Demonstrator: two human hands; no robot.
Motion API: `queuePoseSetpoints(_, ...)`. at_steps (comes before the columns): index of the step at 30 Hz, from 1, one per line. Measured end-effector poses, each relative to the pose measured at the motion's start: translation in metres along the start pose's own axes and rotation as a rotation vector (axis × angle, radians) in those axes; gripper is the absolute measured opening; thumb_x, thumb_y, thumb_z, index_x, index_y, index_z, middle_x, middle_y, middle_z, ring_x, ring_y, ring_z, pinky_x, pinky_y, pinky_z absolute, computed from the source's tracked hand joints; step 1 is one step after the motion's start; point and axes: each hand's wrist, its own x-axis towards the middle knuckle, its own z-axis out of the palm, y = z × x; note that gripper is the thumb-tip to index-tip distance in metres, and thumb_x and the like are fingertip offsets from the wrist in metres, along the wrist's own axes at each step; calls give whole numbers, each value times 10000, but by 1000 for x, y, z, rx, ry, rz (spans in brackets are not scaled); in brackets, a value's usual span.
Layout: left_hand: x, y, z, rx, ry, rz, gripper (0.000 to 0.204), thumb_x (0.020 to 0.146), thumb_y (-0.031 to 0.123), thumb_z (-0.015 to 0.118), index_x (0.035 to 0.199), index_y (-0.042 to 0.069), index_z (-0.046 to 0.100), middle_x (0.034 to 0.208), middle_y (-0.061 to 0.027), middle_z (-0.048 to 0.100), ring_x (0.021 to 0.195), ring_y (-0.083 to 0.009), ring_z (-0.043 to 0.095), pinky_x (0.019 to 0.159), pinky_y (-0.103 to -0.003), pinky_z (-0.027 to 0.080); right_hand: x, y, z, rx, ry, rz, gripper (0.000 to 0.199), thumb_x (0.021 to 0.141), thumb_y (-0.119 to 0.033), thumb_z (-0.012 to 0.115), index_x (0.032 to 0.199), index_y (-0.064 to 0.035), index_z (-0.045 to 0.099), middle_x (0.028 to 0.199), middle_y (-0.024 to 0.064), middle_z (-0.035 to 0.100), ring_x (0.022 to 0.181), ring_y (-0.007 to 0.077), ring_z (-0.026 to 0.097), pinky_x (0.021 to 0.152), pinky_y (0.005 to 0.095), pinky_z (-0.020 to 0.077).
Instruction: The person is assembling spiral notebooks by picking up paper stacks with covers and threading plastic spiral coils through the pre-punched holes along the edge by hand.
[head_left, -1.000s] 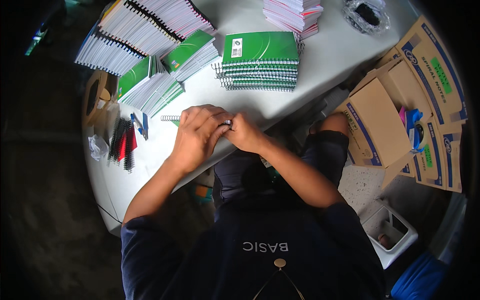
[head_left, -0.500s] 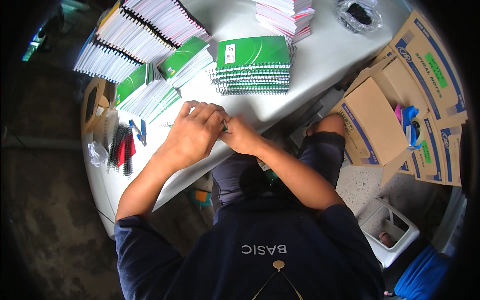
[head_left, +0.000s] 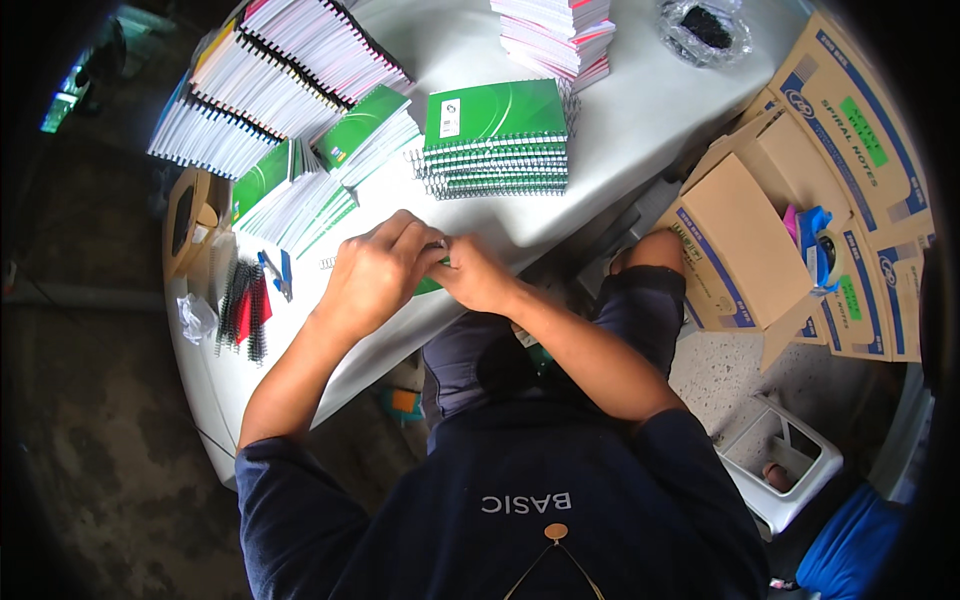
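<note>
your left hand [head_left: 375, 275] and right hand [head_left: 478, 275] curled tight on a green, wire-bound notebook [head_left: 428, 286] near the white table [head_left: 545, 220] edge, a gap below the green notebook pile [head_left: 495, 115].

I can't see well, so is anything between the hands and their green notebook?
Nothing visible: the left hand and right hand are right on the green notebook, hiding most of it; a coil end shows at left.

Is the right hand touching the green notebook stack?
Apart: the head view shows a strip of white table between the right hand and the green notebook stack.
</note>
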Motion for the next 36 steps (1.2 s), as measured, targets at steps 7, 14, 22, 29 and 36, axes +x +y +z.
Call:
queuePoseSetpoints(7, 5, 4, -19, 239, 419, -77, 595, 755, 208, 718, 1261, 6, 480, 1281, -253, 416, 1236, -367, 362, 991, -401, 312, 4, -42, -14, 116, 377, -330, 300, 878, -154, 598, 1131, -17, 515, 1105, 143, 580, 1008, 216, 580, 844, 323, 436)
queuePoseSetpoints(14, 79, 28, 13, -1204, 1002, -288, 261, 909, 69, 547, 1151, -26, 539, 1004, -88, 631, 916, -157, 584, 828, -295, 457, 41, -68, -76, -257, 901, -358, 534, 960, -366, 416, 1315, 24, 328, 1204, 201, 467, 1148, 292, 411, 999, 411, 287)
queuePoseSetpoints(22, 104, 4, 62, -93, 918, -124, 173, 831, 128, 651, 963, 17, 636, 976, -152, 603, 909, -288, 574, 828, -384, 442, 34, -33, -98, -315, 1035, -269, 391, 963, -242, 442, 1223, 43, 505, 1137, 229, 595, 1037, 322, 596, 886, 369, 445)
queuePoseSetpoints(29, 99, -39, 71, -496, 953, -463, 189, 877, 192, 611, 916, 7, 607, 805, -127, 587, 743, -261, 550, 711, -357, 441, 37, -22, -99, -437, 1109, -396, 133, 815, -84, 659, 934, -29, 634, 983, 109, 662, 934, 252, 591, 841, 349, 430)
queuePoseSetpoints(36, 57, -132, 46, 329, 456, -433, 280, 909, 182, 507, 1115, 11, 590, 1037, -215, 627, 896, -358, 623, 779, -430, 496, 17, -63, -74, -423, 1094, -686, 232, 860, -90, 557, 1075, -5, 553, 988, 103, 598, 942, 247, 514, 879, 365, 361)
